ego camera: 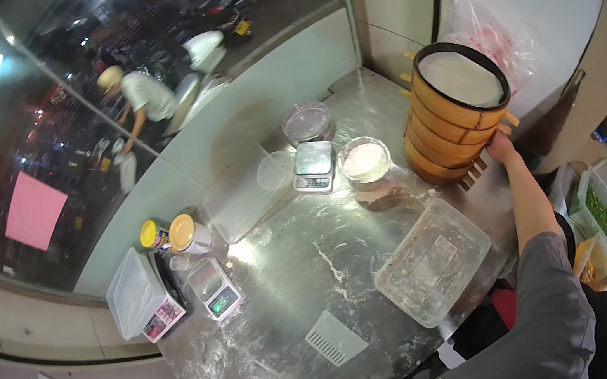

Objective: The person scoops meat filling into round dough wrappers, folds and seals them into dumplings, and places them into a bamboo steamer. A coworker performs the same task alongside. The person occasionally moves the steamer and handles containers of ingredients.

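At the right, my right hand [501, 146] grips the side of a stack of bamboo steamers [444, 124] near its projecting wooden slats; the fingertips are hidden. The stack leans slightly, and a pale liner or sheet [460, 78] lies inside the dark rim of its top tier. My left hand is out of view. Nearer me, an empty-looking translucent plastic tray [433, 264] rests on the floury metal table [289, 291]. Left of the steamers stands a round metal bowl of white powder [364, 161], beside a digital kitchen scale [314, 167]. A pale slotted plastic scraper [335, 337] lies near the front.
A second scale [215, 289], lidded tubs [190, 234] and a clear plastic box [135, 291] stand at the left. Clear containers [307, 122] line the window side. At the right are tubs of chopped greens [597, 207] and another bare hand [606, 284]. Outside the window, a person bends beside scooters.
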`<state>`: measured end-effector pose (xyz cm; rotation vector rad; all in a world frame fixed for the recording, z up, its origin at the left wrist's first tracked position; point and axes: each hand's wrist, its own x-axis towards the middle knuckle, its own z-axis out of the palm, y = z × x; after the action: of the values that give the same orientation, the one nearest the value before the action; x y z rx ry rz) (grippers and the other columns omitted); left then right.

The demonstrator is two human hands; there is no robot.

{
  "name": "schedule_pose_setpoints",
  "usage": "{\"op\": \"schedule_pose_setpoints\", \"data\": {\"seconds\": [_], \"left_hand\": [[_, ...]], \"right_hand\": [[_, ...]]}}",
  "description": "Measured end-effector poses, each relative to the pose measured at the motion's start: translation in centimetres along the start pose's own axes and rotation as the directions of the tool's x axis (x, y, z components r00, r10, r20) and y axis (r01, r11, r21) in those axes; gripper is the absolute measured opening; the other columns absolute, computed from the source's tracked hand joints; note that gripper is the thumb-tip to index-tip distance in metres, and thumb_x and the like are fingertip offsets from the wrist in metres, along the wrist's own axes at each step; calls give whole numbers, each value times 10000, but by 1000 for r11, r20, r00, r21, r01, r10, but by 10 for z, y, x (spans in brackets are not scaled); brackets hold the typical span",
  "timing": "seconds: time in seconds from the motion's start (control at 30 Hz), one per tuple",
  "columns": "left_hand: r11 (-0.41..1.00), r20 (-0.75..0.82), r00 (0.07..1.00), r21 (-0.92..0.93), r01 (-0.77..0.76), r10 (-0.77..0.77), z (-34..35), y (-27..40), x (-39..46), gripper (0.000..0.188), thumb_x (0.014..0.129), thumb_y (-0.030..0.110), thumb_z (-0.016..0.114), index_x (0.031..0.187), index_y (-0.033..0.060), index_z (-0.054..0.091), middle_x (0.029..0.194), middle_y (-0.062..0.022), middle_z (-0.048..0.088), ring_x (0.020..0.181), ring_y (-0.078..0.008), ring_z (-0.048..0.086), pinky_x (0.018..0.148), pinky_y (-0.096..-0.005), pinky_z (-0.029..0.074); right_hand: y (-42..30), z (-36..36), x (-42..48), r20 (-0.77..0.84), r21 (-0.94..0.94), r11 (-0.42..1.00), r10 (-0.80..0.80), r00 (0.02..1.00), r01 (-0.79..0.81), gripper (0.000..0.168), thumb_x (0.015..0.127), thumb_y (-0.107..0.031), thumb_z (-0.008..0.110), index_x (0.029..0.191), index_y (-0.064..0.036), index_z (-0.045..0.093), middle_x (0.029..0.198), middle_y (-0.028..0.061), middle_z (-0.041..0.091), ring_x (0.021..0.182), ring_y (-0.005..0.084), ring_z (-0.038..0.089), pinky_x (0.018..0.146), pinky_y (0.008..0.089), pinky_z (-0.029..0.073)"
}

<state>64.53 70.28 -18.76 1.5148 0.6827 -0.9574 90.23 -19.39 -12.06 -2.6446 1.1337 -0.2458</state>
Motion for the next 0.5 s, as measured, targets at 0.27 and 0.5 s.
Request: {"op": "schedule_pose_setpoints", "data": {"seconds": [0.27, 0.5], "left_hand": [[976, -137, 980, -179, 122, -147, 31, 93, -44, 514, 958, 442, 407, 1321, 102, 274, 996, -196, 620, 895, -388, 634, 727, -512, 540], [989, -359, 933, -145, -39, -15, 49, 137, -55, 336, 959, 321, 486, 1172, 61, 485, 967, -134, 627, 761, -231, 640, 574, -327, 524]], "right_hand": [[-64, 23, -81, -219, 321, 922, -151, 964, 217, 404, 835, -117, 601, 1216, -41, 487, 1107, 137, 614, 1046, 287, 590, 864, 375, 479], [-113, 12, -128, 774, 575, -197, -183, 606, -794, 218, 912, -192, 520, 1037, -22, 575, 883, 99, 624, 705, 218, 611, 515, 315, 529]]}}
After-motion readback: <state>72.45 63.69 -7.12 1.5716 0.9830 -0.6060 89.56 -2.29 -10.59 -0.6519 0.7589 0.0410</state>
